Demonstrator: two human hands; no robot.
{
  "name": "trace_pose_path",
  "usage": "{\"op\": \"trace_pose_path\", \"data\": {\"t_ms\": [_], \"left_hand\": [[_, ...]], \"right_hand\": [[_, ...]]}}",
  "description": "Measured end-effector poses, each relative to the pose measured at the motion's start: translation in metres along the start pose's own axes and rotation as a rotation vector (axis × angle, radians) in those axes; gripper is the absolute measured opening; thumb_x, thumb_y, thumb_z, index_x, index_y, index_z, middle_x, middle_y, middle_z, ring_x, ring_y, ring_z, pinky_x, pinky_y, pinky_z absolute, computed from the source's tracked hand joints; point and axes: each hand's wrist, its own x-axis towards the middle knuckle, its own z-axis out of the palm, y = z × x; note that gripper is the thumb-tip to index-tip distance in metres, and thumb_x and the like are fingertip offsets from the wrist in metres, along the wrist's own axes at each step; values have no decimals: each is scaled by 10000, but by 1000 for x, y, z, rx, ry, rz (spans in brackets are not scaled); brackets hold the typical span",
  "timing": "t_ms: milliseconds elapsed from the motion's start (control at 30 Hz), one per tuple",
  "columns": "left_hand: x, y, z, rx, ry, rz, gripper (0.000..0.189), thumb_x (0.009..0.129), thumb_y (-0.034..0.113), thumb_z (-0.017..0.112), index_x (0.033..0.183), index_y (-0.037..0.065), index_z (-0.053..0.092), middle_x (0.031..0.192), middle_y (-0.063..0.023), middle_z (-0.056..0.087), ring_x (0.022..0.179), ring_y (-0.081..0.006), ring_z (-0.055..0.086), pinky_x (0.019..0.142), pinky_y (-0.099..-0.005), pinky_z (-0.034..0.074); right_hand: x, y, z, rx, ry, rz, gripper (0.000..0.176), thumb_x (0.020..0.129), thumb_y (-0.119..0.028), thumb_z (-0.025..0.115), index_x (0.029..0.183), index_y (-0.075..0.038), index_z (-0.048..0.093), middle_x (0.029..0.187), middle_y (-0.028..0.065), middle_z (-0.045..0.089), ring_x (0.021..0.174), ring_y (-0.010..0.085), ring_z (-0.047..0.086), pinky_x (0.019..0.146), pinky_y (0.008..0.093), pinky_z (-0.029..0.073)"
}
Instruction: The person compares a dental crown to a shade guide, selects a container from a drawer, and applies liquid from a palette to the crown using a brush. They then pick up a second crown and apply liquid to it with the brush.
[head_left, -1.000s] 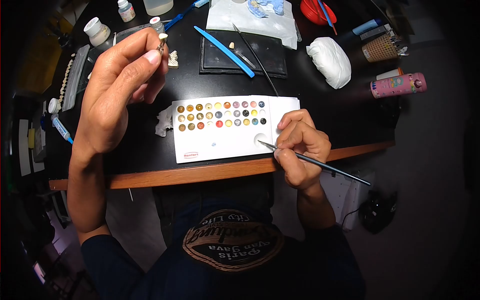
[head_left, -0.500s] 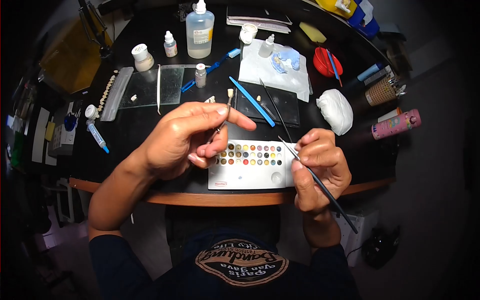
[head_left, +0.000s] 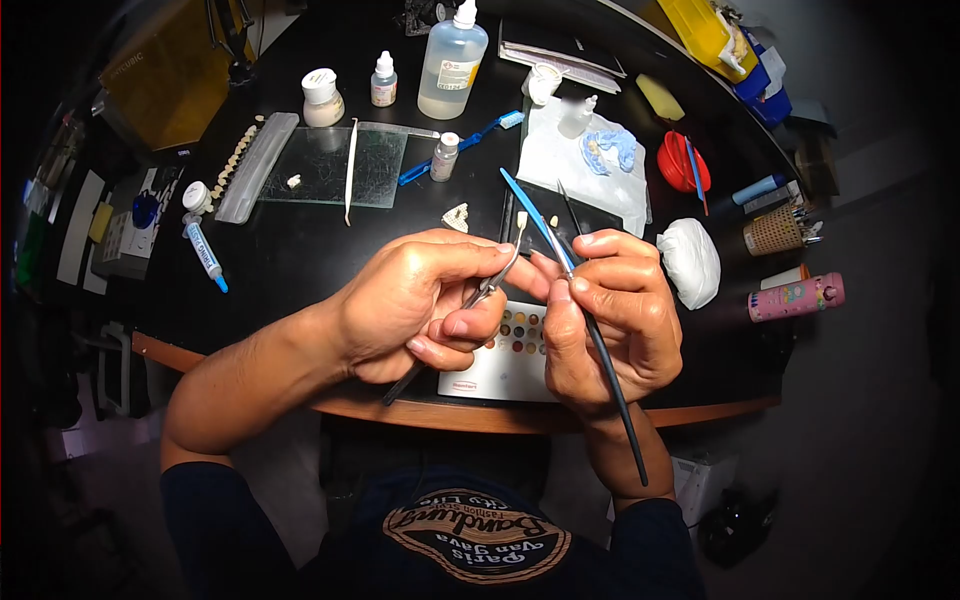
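My left hand (head_left: 425,305) is closed around a dark metal clamp (head_left: 490,285), its tip pointing up. A small cream tooth crown (head_left: 521,220) sits at that tip. In my right hand (head_left: 620,320), a thin black-handled paintbrush (head_left: 615,400) is pinched between thumb and fingers, bristle end up. The brush's tip lies just right of the crown and overlaps a blue-handled tool (head_left: 520,190) in this view. Both hands are close together above a white paint palette (head_left: 480,382) with small wells of colour, partly hidden by them.
Behind the hands are a glass slab (head_left: 385,185), a small bottle (head_left: 444,158), a large clear bottle (head_left: 452,70) and a blue toothbrush (head_left: 470,145). A paper towel (head_left: 545,130), a red bowl (head_left: 678,165) and a white wrapped bundle (head_left: 690,262) are to the right.
My hands have drawn closer together, bringing the brush tip near the crown. The whole view has shifted, so the table items appear further right and lower.
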Motion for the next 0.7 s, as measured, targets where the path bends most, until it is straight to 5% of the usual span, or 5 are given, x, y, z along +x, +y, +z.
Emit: {"op": "trace_pose_path", "data": {"t_ms": [700], "left_hand": [[1,-1,2,58,52,11,482,1144,272,355,1314,-103,606,561,-3,381,433,-41,250,377,-180,265]], "right_hand": [[1,3,-1,-14,-33,-10,189,682,113,750,824,3,689,795,107,677,853,298,713,749,394,587]]}}
